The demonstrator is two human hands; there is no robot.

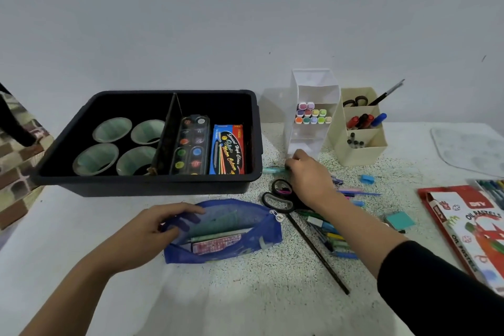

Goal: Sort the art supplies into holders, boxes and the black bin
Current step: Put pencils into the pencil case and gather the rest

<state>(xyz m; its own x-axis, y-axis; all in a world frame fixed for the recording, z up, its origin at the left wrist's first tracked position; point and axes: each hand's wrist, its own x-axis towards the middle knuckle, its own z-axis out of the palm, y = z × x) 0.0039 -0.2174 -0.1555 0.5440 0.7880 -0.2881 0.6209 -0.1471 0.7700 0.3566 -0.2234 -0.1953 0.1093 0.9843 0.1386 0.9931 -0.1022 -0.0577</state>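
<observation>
My left hand (152,229) pins the blue mesh zip pouch (226,229) open on the speckled bench (272,281), fingers curled over its rim for access. My right hand (311,180) reaches a pale teal pen (272,170) beside the black plastic bin (147,185); I cannot tell whether its fingers are closed.

Beyond the left hand (152,226) stands one black bin (147,185) with four pale green cups (111,129), one paint palette (191,144) and one watercolour box (227,148). Beyond the right hand (309,180) stand two holders, one white holder (313,84) showing eleven marker caps (313,113) and one cream holder (360,153). There are two pairs of scissors (278,199), one beside the right hand and one in the cream holder. One blue pouch (223,226) lies at the left hand.
</observation>
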